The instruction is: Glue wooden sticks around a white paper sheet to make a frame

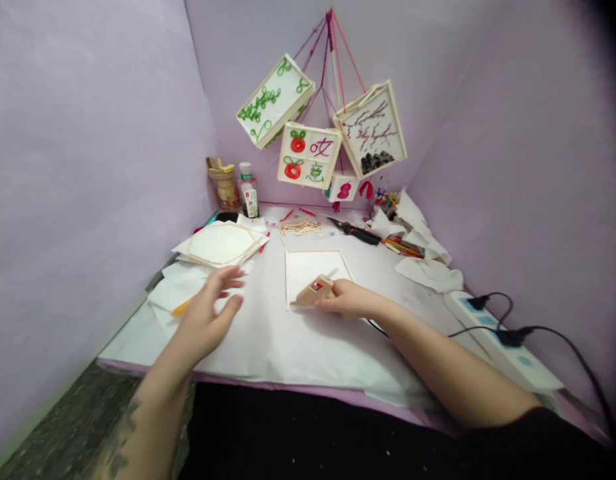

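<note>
Tan all over but for a red patch on its side, a glue gun (308, 294) sits in the right hand (349, 299), fingers wrapped round its handle. It is tilted above the lower part of a white panel (302, 267) edged with thin wooden sticks, which lies flat on the middle of the paper-covered surface (268, 347). Whether the glue gun's tip touches the panel's near edge, I cannot tell. A pale, see-through rod (333, 272) shows just behind the glue gun.

Empty and loosely spread, the left hand (211, 320) hangs over the left side, its thumb well apart from the bent fingers. A yellow object (181, 308) shows beside it, partly hidden, and behind lies a stack of white sheets (221, 243) with a stick outline on top.

Beyond the panel are a scatter of small sticks (303, 228) and black-handled pliers (363, 235). Crumpled white paper (431, 275) lies to the right, near a white power strip (488, 333) with black plugs in it. At the back stand a bottle (249, 197) and a jar (225, 190), and decorated boxes (308, 157) hang on red and purple cords.
</note>
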A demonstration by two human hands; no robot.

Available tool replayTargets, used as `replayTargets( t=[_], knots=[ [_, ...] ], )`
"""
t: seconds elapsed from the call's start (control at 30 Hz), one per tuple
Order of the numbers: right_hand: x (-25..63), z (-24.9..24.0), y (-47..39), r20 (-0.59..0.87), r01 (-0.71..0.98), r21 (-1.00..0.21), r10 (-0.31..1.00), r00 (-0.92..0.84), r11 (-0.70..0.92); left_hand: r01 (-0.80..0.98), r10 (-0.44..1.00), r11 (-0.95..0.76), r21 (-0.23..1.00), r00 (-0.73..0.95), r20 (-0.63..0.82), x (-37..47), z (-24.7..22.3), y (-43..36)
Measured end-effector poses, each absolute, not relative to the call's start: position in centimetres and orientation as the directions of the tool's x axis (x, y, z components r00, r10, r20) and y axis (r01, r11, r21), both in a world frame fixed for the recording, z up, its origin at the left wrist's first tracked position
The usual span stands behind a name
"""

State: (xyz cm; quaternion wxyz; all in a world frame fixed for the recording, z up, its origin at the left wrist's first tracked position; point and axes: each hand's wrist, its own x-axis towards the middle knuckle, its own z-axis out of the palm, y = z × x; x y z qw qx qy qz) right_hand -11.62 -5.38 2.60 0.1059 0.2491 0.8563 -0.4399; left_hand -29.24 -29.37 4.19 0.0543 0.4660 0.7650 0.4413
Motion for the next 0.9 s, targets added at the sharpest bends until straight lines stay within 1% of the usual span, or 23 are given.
replayTargets(
  t=[0.03,0.07,0.1,0.2,0.3,0.37,0.43,0.6,0.8,0.9],
  knots=[
    [-11.6,2.6,-5.5,-0.397,0.516,-0.702,0.331,-0.856,0.491,0.603,0.802,0.098,0.791,-0.519,0.296,-28.5,4.1,-27.5],
    [-11.7,2.7,-5.6,-0.395,0.513,-0.703,0.330,-0.857,0.492,0.567,0.819,0.060,0.822,-0.498,0.283,-28.1,3.7,-25.7],
    [-11.7,2.7,-5.7,-0.391,0.510,-0.705,0.331,-0.859,0.492,0.552,0.838,0.045,0.833,-0.474,0.269,-27.9,3.1,-24.0],
    [-11.8,2.8,-6.1,-0.374,0.501,-0.714,0.339,-0.863,0.488,0.510,0.839,0.026,0.860,-0.478,0.259,-28.3,0.4,-20.5],
    [-11.9,2.8,-6.3,-0.355,0.479,-0.725,0.328,-0.876,0.495,0.455,0.829,-0.029,0.890,-0.486,0.275,-29.0,-1.8,-19.6],
    [-12.1,2.6,-6.4,-0.345,0.466,-0.723,0.318,-0.883,0.510,0.448,0.833,-0.064,0.892,-0.469,0.295,-29.1,-2.4,-19.8],
    [-12.3,2.4,-6.4,-0.333,0.454,-0.711,0.312,-0.890,0.537,0.455,0.845,-0.064,0.888,-0.449,0.291,-29.0,-2.5,-20.1],
    [-12.5,1.5,-6.2,-0.288,0.402,-0.695,0.281,-0.915,0.596,0.478,0.862,0.002,0.878,-0.446,0.240,-28.7,-2.4,-20.1],
    [-12.4,1.4,-6.1,-0.295,0.416,-0.682,0.294,-0.909,0.602,0.499,0.865,0.000,0.866,-0.435,0.251,-28.9,-3.0,-19.9],
    [-12.3,1.7,-6.2,-0.297,0.415,-0.697,0.292,-0.909,0.584,0.517,0.869,0.002,0.856,-0.425,0.255,-28.9,-3.1,-19.9]
  ],
)
